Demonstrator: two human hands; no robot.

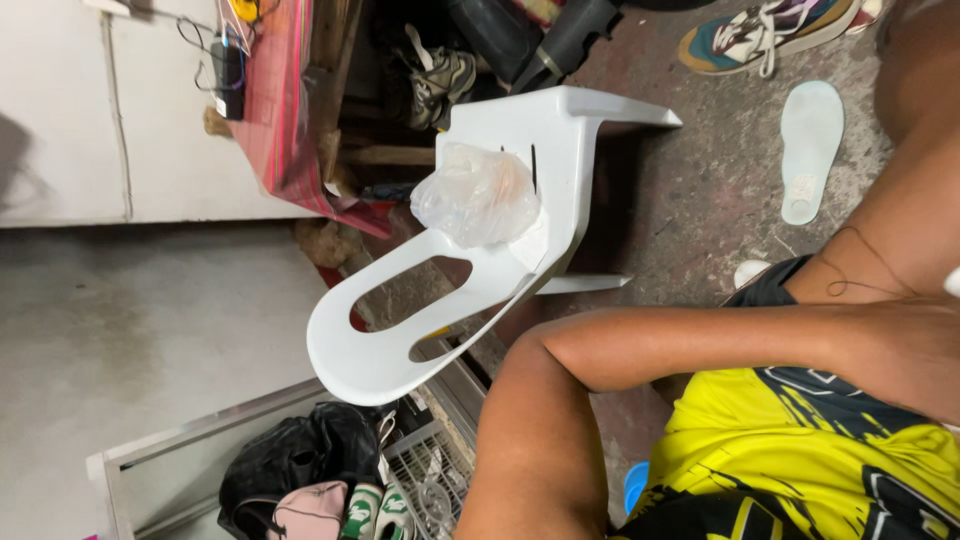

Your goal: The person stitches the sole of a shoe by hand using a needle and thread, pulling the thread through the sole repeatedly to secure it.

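Observation:
Neither of my hands shows in the head view. A bare arm (560,370) crosses the lower middle of the frame, bent at the elbow, and both its ends run out of the picture. Just beyond the elbow stands a white plastic chair (570,130). On its seat lies a crumpled clear plastic bag (478,195) with something orange-pink inside. The elbow is close to the chair's backrest (370,350); I cannot tell whether they touch. Yellow and black clothing (800,440) fills the lower right.
A pale insole (810,150) and a multicoloured sneaker (765,30) lie on the concrete floor beyond the chair. A black bag (300,455), green and white shoes (375,510) and a wire grille (430,480) sit by the chair's back. A pink cloth (280,100) hangs near a white wall (60,110).

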